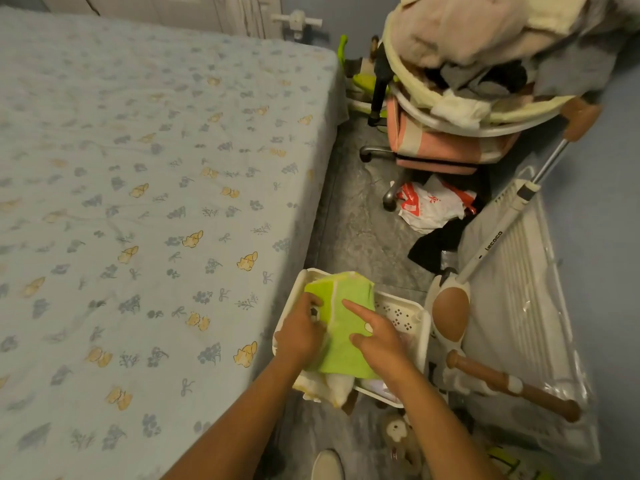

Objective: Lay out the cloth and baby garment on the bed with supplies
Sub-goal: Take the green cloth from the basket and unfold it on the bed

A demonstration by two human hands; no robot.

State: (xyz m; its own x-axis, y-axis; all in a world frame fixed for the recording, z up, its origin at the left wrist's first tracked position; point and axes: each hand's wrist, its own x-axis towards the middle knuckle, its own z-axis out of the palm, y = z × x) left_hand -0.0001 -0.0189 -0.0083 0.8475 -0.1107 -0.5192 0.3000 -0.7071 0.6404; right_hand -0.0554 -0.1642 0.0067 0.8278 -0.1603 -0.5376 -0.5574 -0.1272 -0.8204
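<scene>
Closest to you there's a pale shoe toe (327, 463) on the grey floor (353, 209), and a small plush toy (398, 432) just to its right. Your two forearms reach down over a white perforated basket (401, 315) sitting on the floor right beside the bed (145, 188).

Your left hand (300, 330) is curled in on the left edge of the green cloth (341, 320), fingers bunched tight on the fabric, so it looks like it's gripping it. Your right hand (375, 336) lies on top of the same cloth, mostly loose, index finger stuck out straight across the green, thumb out to the side; it's pressing or resting, not closed around anything. The cloth is still in the basket, draped over a pile of white and yellowish fabric (325, 389) that spills out at the near-left corner. Can't tell which of that is the baby garment, honestly.

To the right there's a folded white stroller (491, 251) with brown grips, leaning on a plastic-wrapped white rack (526, 271).

The bed has a light blue floral sheet with nothing lying on it.

Further back: a red-and-white plastic bag (433, 206) on the floor, then a pink chair (440, 147) with a bassinet heaped with clothes (485, 46) on top.
</scene>
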